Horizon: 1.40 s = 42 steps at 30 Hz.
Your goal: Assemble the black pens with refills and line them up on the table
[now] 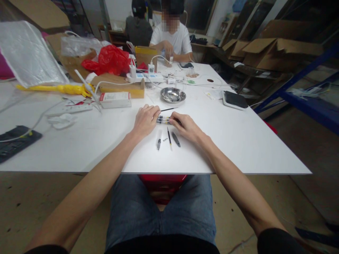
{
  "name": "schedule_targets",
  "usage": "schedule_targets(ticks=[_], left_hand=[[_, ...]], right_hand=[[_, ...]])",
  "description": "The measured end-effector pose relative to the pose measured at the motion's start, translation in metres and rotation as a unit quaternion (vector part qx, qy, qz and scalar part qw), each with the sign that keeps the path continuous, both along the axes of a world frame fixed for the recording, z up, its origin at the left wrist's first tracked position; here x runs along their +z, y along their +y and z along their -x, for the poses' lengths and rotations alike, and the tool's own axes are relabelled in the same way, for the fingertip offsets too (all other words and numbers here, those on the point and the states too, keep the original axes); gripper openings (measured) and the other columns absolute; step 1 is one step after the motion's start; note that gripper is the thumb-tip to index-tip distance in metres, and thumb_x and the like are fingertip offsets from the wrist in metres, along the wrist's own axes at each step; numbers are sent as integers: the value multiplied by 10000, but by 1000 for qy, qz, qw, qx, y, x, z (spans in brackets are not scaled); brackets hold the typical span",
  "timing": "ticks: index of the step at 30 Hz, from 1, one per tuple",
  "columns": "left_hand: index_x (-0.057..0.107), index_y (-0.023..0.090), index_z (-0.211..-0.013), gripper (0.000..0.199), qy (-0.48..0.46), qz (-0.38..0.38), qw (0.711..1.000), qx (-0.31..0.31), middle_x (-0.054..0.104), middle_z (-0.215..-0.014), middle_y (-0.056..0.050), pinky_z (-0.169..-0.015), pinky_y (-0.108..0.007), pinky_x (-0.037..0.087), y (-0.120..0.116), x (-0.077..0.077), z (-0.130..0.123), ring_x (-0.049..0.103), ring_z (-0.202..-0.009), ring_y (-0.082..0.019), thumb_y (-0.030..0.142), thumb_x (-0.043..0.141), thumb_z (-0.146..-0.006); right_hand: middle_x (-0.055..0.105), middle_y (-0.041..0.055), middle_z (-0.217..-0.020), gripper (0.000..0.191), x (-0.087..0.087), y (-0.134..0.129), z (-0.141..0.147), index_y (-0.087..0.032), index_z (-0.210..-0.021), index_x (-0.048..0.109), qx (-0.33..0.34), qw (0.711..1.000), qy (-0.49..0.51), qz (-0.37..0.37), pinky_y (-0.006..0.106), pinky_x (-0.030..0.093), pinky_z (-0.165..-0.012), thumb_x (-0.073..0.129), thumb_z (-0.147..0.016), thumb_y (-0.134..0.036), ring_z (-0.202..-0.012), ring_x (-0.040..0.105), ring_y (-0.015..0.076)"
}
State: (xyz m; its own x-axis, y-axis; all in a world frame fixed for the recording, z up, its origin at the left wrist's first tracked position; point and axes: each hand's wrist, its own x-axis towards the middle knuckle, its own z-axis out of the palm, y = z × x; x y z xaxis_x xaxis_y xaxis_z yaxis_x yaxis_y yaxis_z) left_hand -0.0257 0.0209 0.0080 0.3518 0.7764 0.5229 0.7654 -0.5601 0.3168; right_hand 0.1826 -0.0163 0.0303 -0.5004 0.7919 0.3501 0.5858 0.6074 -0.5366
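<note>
Between my two hands lies a small bundle of clear-barrelled pens (163,120) on the white table. My left hand (146,119) is closed round the bundle's left end, and my right hand (184,124) grips its right end; the fingertips are partly hidden. Just beyond them rests a dark thin pen refill (169,109). Nearer to me are a clear pen barrel part (159,140), a tiny spring (165,139), a black refill with a yellowish section (169,137) and a dark grey pen barrel piece (176,139), all lying apart.
A shiny steel bowl (173,95) stands beyond my hands. Further left are a white box (116,100), a power strip (145,77) with cables and a yellow hand-shaped stick (57,89). A black-topped device (235,100) lies right. Another person (172,38) sits across the table.
</note>
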Motion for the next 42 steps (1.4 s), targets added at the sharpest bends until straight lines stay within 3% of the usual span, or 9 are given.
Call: schedule_targets(ticks=[5,12,19,26,30,34,42], left_hand=[[606,213,-910,259,3,3,1000,4,677,-901,-72,-816,-384,370,0,0,-1,535,-925,-263,314,392,-1017],[599,214,-906,259,3,-2,1000,3,682,-900,-68,-812,-384,368,0,-1,-1,540,-922,-261,315,390,-1021],[606,217,-899,262,4,-1,1000,-2,673,-863,-71,-798,-381,374,-1,1,-1,538,-905,-262,314,392,-1015],[595,215,-887,245,7,1,1000,2,668,-844,-64,-788,-377,367,-2,2,-1,544,-905,-260,298,402,-1013],[589,215,-880,237,11,1,1000,0,666,-846,-62,-781,-374,363,-1,1,0,546,-905,-258,294,410,-1014],[586,217,-878,233,13,1,1000,-5,663,-837,-60,-774,-367,366,1,-1,1,549,-904,-255,298,415,-1014],[571,223,-823,220,-16,12,1000,-6,644,-780,-40,-738,-358,393,-6,5,-3,573,-827,-229,276,442,-994]], right_hand=[[615,37,-883,90,-4,3,1,-168,-874,633,57,998,-9,-3,283,379,-718,560,-926,-163,-773,528,154],[659,65,-986,158,-6,3,4,-171,-915,708,66,998,-1,2,304,429,-799,560,-916,-115,-886,594,181],[693,44,-933,164,-5,2,6,-180,-886,703,76,997,1,22,318,445,-860,582,-886,-70,-879,620,180],[633,55,-928,139,-7,1,8,-170,-884,749,97,995,-5,4,297,439,-789,625,-902,-110,-840,584,170],[633,45,-868,101,-6,2,6,-165,-885,761,130,991,-19,39,286,423,-751,663,-907,-164,-789,570,158],[680,43,-848,155,2,4,-4,-151,-988,742,67,996,-12,66,279,405,-716,667,-921,-269,-742,576,156],[622,-6,-536,282,13,-1,-17,-177,-785,625,-45,989,-46,133,275,400,-616,457,-1002,-239,-487,558,139]])
